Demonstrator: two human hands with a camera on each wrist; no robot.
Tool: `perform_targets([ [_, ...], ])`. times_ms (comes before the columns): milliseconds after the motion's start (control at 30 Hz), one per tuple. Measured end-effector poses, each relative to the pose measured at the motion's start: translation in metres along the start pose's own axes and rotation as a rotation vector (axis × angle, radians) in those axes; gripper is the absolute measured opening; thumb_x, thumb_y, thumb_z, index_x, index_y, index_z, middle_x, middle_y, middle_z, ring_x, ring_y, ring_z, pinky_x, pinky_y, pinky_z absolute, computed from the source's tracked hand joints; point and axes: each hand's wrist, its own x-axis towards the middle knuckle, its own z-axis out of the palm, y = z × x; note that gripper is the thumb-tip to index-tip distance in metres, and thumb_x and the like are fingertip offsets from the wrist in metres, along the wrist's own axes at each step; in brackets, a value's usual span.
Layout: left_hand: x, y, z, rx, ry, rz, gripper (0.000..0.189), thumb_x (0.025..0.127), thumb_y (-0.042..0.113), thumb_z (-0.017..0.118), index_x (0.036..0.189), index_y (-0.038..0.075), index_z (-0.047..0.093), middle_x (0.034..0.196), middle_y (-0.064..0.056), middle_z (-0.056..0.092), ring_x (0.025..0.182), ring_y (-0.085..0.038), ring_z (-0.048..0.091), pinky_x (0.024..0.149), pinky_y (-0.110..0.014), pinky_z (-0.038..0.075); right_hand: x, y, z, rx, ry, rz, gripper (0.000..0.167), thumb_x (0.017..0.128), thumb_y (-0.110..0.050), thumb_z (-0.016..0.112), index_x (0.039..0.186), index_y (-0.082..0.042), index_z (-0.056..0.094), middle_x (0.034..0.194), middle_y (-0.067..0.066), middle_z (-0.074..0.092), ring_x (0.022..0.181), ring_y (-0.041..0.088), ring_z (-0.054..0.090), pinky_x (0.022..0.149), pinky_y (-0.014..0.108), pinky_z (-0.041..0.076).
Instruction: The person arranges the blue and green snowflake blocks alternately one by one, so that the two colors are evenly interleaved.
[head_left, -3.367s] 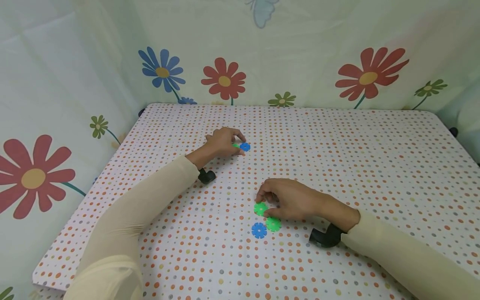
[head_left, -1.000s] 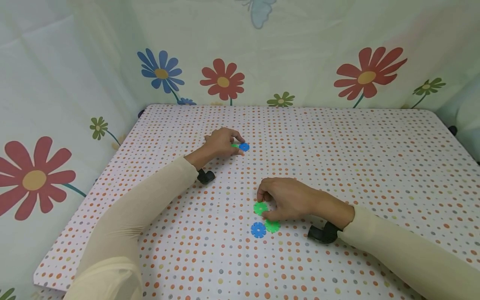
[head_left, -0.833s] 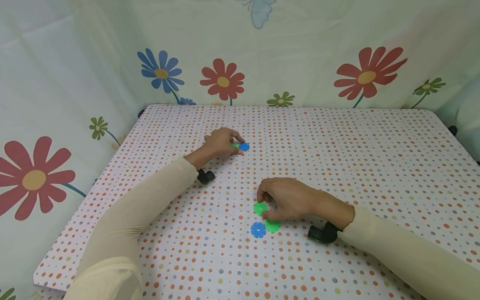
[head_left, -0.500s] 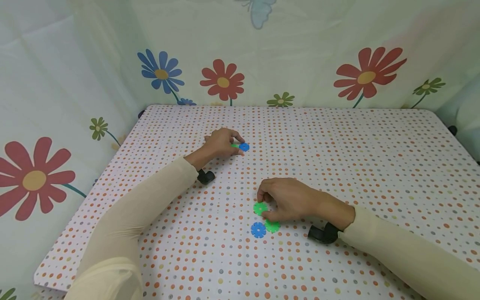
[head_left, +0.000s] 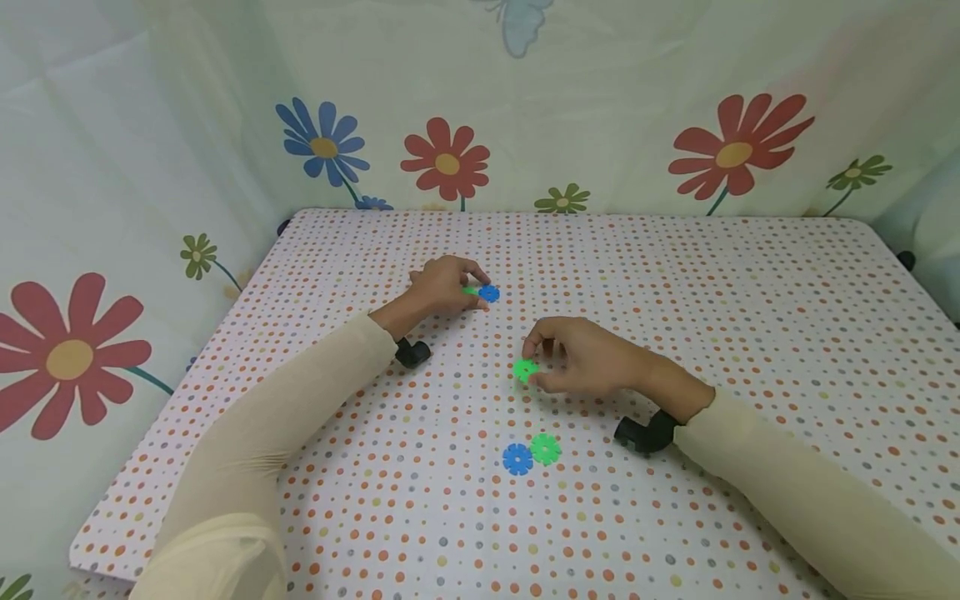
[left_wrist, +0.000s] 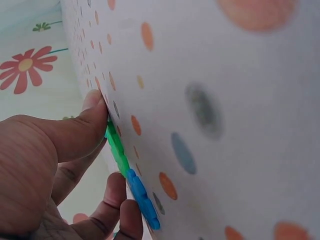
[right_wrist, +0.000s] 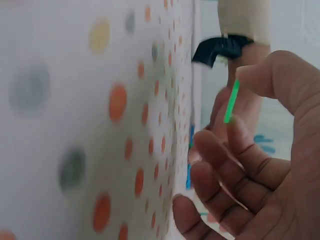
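My right hand (head_left: 588, 358) pinches a notched green interlocking disc (head_left: 525, 371) between thumb and index finger, held above the table. Edge-on, that green disc (right_wrist: 232, 102) shows as a thin line in the right wrist view. Farther back, my left hand (head_left: 441, 286) rests at the table with thumb and fingers around a blue interlocking disc (head_left: 490, 293) and a green disc (left_wrist: 118, 150) beside it, both lying flat. The hand partly hides these discs. Nearer the front, a blue disc (head_left: 517, 459) and a green disc (head_left: 546, 449) lie edge to edge.
The dotted white tabletop (head_left: 675, 317) extends to a rounded back edge. Behind it hangs a flower-printed curtain (head_left: 600, 100). Each wrist carries a black camera mount, one on the left (head_left: 412, 353) and one on the right (head_left: 647, 432).
My right hand has lifted the green disc from beside the front pair and moved it away from me. The left hand and its discs have stayed in place.
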Motion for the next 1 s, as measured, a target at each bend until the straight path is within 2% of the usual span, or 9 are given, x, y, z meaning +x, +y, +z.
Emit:
perform_targets([
  [200,0.001,0.0,0.0,-0.002,-0.01,-0.003,0.034,0.082,0.04,0.08,0.114,0.034,0.07,0.128,-0.004,0.064,0.121,-0.028,0.055,0.108,-0.073,0.02,0.013,0.019,-0.009,0.068,0.022,0.057,0.025,0.083,-0.021,0.077,0.103,-0.014,0.065,0.091,-0.001,0.064,0.076,0.014,0.058,0.07,0.027,0.05],
  [367,0.0,0.002,0.001,0.009,-0.006,-0.006,0.034,0.082,0.04,0.079,0.115,0.034,0.069,0.128,-0.003,0.064,0.12,-0.028,0.056,0.108,-0.071,0.022,0.021,0.027,-0.01,0.111,0.045,0.077,0.027,0.082,-0.017,0.078,0.104,-0.011,0.064,0.089,0.002,0.064,0.073,0.015,0.055,0.065,0.025,0.047],
  [567,-0.001,0.004,0.0,0.015,0.003,-0.018,0.033,0.083,0.039,0.079,0.114,0.034,0.069,0.128,-0.003,0.064,0.119,-0.027,0.057,0.107,-0.069,0.024,0.024,0.03,-0.008,0.126,0.066,0.07,0.012,0.087,-0.01,0.07,0.099,-0.01,0.067,0.086,0.001,0.064,0.07,0.014,0.053,0.06,0.021,0.044],
  [667,-0.001,0.005,0.0,0.014,0.0,-0.016,0.033,0.083,0.039,0.079,0.115,0.034,0.069,0.127,-0.003,0.064,0.119,-0.026,0.056,0.107,-0.068,0.025,0.024,0.029,-0.008,0.115,0.075,0.057,0.011,0.088,-0.009,0.068,0.099,-0.01,0.067,0.085,0.001,0.063,0.07,0.014,0.052,0.06,0.022,0.043],
  [833,0.0,0.004,-0.001,0.015,-0.005,-0.013,0.035,0.082,0.04,0.079,0.115,0.034,0.069,0.127,-0.003,0.064,0.119,-0.027,0.056,0.106,-0.067,0.026,0.027,0.022,-0.006,0.072,0.035,0.017,0.018,0.088,-0.014,0.074,0.104,-0.013,0.067,0.088,-0.001,0.063,0.072,0.013,0.052,0.064,0.023,0.043],
  [1000,0.001,0.002,-0.001,0.018,-0.008,-0.003,0.036,0.082,0.04,0.08,0.116,0.033,0.069,0.127,-0.004,0.064,0.119,-0.027,0.057,0.106,-0.069,0.025,0.04,0.013,0.003,0.166,-0.055,-0.022,0.037,0.087,-0.02,0.077,0.122,-0.013,0.067,0.085,0.0,0.064,0.066,0.013,0.051,0.062,0.024,0.043],
])
